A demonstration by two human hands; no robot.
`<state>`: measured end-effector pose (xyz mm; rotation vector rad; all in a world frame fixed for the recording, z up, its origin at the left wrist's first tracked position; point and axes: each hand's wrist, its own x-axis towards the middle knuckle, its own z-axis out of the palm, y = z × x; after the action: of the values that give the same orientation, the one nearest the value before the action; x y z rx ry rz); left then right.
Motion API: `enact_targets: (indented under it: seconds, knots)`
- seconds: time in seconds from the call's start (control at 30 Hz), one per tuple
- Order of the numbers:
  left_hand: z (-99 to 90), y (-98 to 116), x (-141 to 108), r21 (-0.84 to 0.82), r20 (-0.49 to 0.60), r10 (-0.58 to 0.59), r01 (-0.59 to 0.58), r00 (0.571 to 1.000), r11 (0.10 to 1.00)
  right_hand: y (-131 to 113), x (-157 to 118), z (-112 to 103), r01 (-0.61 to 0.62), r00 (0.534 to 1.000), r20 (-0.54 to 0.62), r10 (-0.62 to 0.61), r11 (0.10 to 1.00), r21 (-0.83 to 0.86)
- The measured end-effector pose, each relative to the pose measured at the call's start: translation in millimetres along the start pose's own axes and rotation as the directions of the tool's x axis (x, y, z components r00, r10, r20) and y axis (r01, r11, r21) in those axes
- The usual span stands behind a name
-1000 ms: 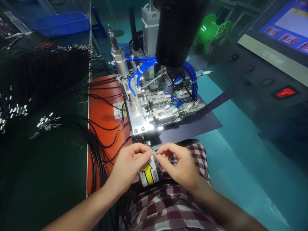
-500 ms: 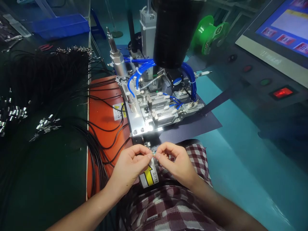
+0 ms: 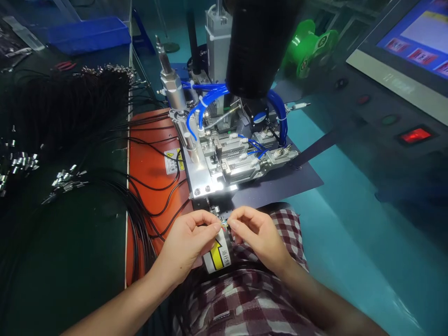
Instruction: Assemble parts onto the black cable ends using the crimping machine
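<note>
My left hand (image 3: 192, 242) pinches several thin coloured wires (image 3: 224, 224) between thumb and forefinger. Their tips fan out toward my right hand (image 3: 261, 238), whose thumb and forefinger close on the wire ends. Yellow, red and bluish strands show in the small gap between the two hands. Whatever the wires come from is hidden behind my left fingers. Just beyond the fingertips is the near end of a metal bench machine (image 3: 206, 179) with blue air tubes (image 3: 213, 95). A label with a yellow arrow (image 3: 217, 256) lies below my hands.
Black cables (image 3: 140, 233) run across the orange mat (image 3: 157, 163) from the dark green table (image 3: 87, 261). Cable bundles with metal connectors (image 3: 68, 179) lie at left. A control panel with a screen (image 3: 413, 42) stands at right, near a green spool (image 3: 304, 46).
My right fingertips have shifted slightly at the wires, and more of the coloured strands show between the hands. My left hand stays nearly still. The camera view has shifted a little.
</note>
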<state>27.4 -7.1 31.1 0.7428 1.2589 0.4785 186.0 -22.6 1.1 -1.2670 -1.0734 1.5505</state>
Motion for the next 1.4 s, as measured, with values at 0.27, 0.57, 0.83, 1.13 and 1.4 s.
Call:
enact_targets:
  seconds: [0.27,0.57,0.83,1.13,1.4]
  knots:
    - [-0.5,-3.8,4.0,0.016,-0.008,0.053,-0.053,0.999,0.998,-1.0,-2.5,8.8,0.068,0.996,-0.057,-0.074,0.993,-0.1]
    - [-1.4,-7.7,3.4,-0.023,0.001,0.11,-0.11,0.994,0.994,3.8,-2.6,11.3,0.071,0.991,-0.105,-0.079,0.995,-0.076]
    - [-1.3,-5.6,2.2,-0.057,0.044,0.136,-0.134,0.99,0.989,1.7,-1.3,11.1,-0.03,1.0,-0.004,0.03,0.999,0.024]
    - [-5.7,-7.5,5.7,-0.033,0.154,0.182,-0.179,0.971,0.983,3.6,2.0,6.7,-0.12,0.991,0.078,0.11,0.982,0.149]
    - [-15.4,0.4,2.6,0.491,0.098,0.417,-0.408,0.904,0.769,-0.8,4.8,-2.6,-0.105,0.993,0.065,0.098,0.987,0.122]
